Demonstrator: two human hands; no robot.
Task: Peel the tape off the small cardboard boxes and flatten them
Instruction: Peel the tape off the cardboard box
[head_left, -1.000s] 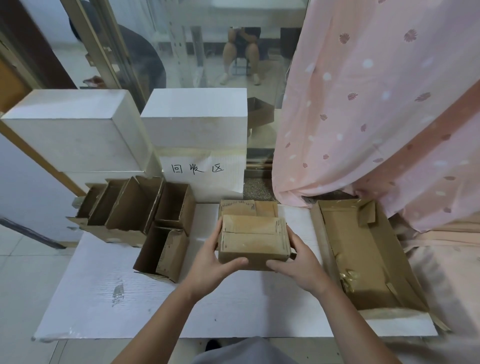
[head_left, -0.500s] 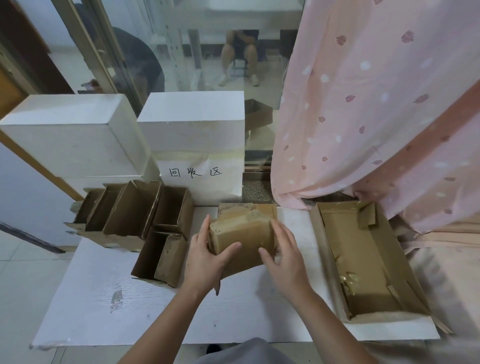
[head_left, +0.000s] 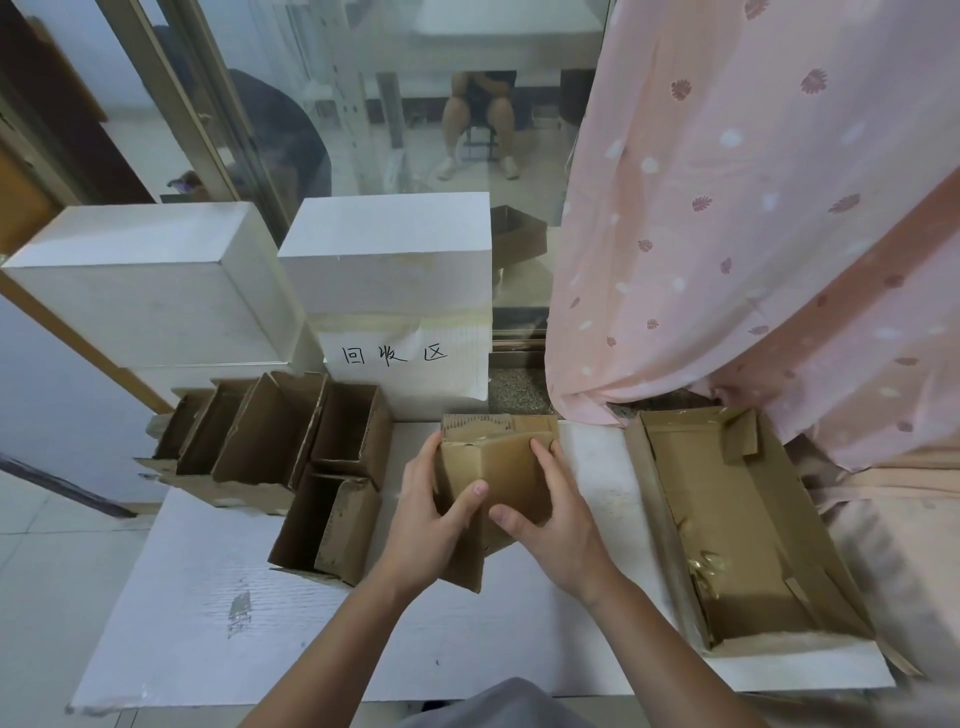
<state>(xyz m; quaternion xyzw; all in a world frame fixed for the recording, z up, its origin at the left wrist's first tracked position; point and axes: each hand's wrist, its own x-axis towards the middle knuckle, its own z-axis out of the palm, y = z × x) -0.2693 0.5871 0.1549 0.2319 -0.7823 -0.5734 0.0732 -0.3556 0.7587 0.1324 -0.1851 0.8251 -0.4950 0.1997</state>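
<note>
Above the middle of a white table (head_left: 519, 654), seen from a head-worn camera looking down, two bare hands hold a small brown cardboard box (head_left: 501, 478) lifted and tilted. A second ago this box sat square and level on top of another closed box, its taped top facing up; half a second ago it was already lifted and beginning to turn. Now it is rotated further, one corner edge pointing toward the viewer and a loose bottom flap hanging below the hands. The left hand (head_left: 426, 525) grasps the box's left side, fingers behind it and thumb pressed across the front face. The right hand (head_left: 556, 525) grasps the right side, fingers curled over the top edge and thumb on the front. Behind the held box, the second closed box (head_left: 498, 423) rests on the table, only its far top edge showing. The turn likely means the person is looking for a tape end or seam, so peeling has probably not begun on this box; no loose tape is visible on it. To the left, a cluster of opened boxes (head_left: 280, 441) stands upright, not yet flattened. To the right lies a large shallow cardboard tray (head_left: 748, 525) holding crumpled tape scraps (head_left: 704, 566). At the back stand white foam blocks (head_left: 384, 249) and a handwritten paper sign (head_left: 405, 358), with a pink patterned curtain (head_left: 753, 208) on the right.
</note>
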